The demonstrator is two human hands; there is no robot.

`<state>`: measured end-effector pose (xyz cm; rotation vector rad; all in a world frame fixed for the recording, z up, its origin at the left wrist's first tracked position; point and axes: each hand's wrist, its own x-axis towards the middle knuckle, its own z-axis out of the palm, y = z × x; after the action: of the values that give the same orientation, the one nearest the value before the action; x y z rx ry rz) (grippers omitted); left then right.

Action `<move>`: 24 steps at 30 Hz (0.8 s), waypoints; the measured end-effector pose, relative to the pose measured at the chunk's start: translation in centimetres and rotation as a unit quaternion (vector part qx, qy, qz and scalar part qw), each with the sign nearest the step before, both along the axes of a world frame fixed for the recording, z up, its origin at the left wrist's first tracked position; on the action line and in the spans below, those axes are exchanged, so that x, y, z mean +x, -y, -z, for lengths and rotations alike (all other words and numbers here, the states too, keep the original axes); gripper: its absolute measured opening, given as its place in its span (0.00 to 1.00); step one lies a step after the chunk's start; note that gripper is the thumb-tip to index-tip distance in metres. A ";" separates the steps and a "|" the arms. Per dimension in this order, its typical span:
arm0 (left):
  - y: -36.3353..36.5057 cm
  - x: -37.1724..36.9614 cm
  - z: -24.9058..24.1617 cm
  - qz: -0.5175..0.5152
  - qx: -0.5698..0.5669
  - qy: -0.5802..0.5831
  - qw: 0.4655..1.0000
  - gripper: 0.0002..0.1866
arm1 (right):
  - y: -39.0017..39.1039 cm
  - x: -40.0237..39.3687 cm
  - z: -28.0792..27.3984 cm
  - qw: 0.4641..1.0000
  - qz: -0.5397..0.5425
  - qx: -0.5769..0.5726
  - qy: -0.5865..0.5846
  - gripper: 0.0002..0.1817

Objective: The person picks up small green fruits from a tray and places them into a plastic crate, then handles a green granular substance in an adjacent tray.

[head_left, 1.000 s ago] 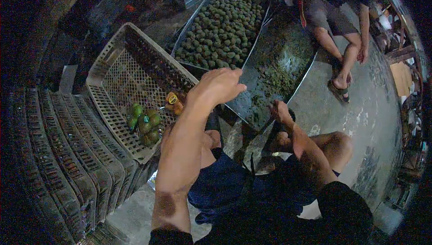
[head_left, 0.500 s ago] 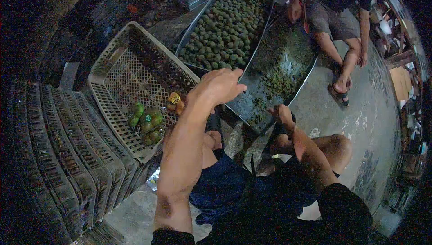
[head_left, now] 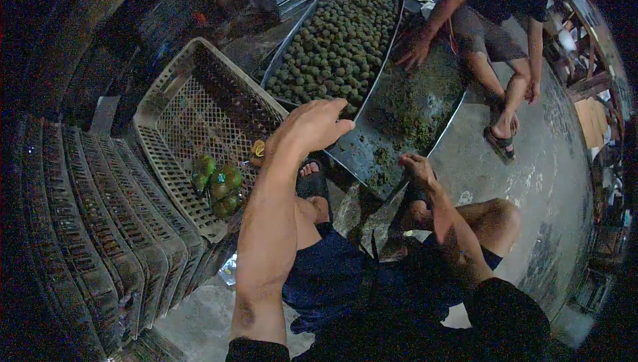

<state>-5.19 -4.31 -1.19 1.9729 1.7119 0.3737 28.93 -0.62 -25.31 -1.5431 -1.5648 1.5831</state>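
Observation:
My left hand [head_left: 315, 123] hovers at the near left edge of a metal tray [head_left: 350, 155], its thumb and fingers apart, with nothing visible between them. Closed fingers shape my right hand [head_left: 419, 169], beside the tray's near corner; whatever they may hold is too small to make out. Crumbly, dark green mash [head_left: 415, 119] lies spread over this tray. Alongside it to the left, a second tray is filled with several rows of round, dark green balls [head_left: 335, 36].
A plastic crate [head_left: 149, 116] at left holds green fruits [head_left: 224, 179] and an orange-brown item with a yellow label [head_left: 258, 151]. More crates [head_left: 119, 229] are stacked nearby. Across the tray sits another person, one hand [head_left: 415, 50] over the mash; their sandalled foot [head_left: 503, 133] rests on the floor.
The other person's hand has come down and left, spreading over the mash near the ball tray. My left hand has shifted slightly left; my right hand has barely moved.

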 end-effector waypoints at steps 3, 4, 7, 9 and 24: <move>-0.1 0.6 -0.9 0.002 -0.036 -0.008 0.999 0.22 | 0.4 -0.2 -0.2 0.997 0.075 -0.017 -0.003 0.17; -0.1 0.6 -0.8 0.004 -0.035 -0.008 0.999 0.22 | 0.4 -0.1 0.1 0.995 0.100 -0.023 -0.005 0.18; -0.1 0.6 0.1 0.008 -0.019 0.000 1.000 0.22 | 0.4 -0.6 0.0 0.990 0.101 0.044 0.092 0.20; -0.3 0.4 0.6 0.023 -0.008 0.005 1.000 0.23 | 1.0 -1.3 -3.0 0.993 0.100 0.040 0.055 0.21; -0.3 1.0 0.1 0.016 -0.022 -0.013 1.000 0.27 | 1.4 -5.3 -7.0 0.978 0.190 -0.040 0.078 0.26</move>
<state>-4.21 -4.06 -1.32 1.9782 1.6883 0.2989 23.61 -2.01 -18.35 -1.9158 -1.1972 1.3505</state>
